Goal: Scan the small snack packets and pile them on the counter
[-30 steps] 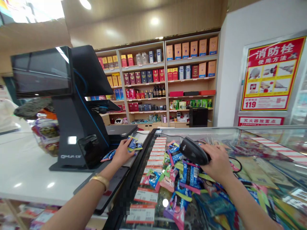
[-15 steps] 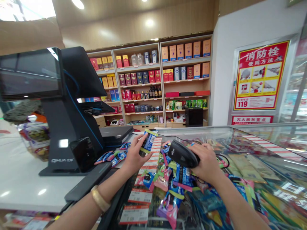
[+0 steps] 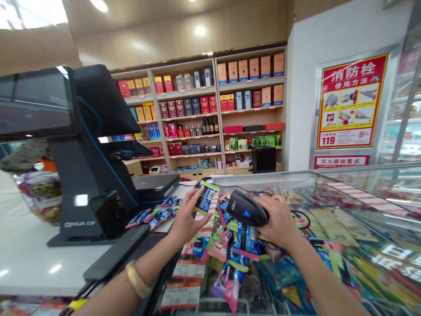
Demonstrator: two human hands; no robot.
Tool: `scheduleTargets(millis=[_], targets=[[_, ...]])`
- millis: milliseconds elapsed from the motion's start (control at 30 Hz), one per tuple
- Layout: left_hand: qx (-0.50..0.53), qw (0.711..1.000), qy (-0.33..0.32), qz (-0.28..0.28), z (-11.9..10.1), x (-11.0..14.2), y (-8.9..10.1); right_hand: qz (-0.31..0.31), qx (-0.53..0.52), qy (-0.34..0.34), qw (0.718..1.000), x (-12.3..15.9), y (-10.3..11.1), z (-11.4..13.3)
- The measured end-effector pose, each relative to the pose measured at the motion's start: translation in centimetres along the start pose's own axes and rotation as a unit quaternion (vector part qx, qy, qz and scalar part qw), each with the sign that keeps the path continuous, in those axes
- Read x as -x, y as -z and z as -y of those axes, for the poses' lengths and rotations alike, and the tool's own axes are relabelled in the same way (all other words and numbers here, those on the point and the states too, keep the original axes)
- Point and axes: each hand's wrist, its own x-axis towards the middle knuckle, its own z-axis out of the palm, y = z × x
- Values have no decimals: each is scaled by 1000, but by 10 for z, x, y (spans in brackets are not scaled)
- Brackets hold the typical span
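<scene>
In my left hand (image 3: 187, 215) is a small blue snack packet (image 3: 206, 197) with yellow-green ends, held up with its printed back showing. My right hand (image 3: 279, 219) grips a black barcode scanner (image 3: 247, 210), its head pointing left toward the packet; a blue light shows on its top. Scanner and packet are apart. Below both hands, similar blue, pink and green snack packets (image 3: 226, 281) lie heaped on the glass counter. More packets (image 3: 161, 218) lie left of my left hand, beside the till.
A black point-of-sale terminal (image 3: 92, 175) stands on the white counter (image 3: 26, 259) at left. Price labels (image 3: 180, 295) run along the glass counter (image 3: 329, 193). The scanner's cable (image 3: 304, 214) loops behind my right hand. Shelves of boxes (image 3: 197, 105) stand behind.
A blue light now shows on the scanner. The view has shifted slightly, and both hands keep nearly the same place, still holding packet and scanner.
</scene>
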Motion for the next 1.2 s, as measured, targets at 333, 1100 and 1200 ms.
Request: scheduleTargets(millis=[333,1100,1200], targets=[[70,996,14,51,-28,-18,-26,-155,90,-44,983,4,4,-29],[-216,950,196,115,76,2,21,-138,149,-14,979,9,-2,-41],[-323,864,350,164,112,13,62,-138,153,-11,978,10,-4,-41]])
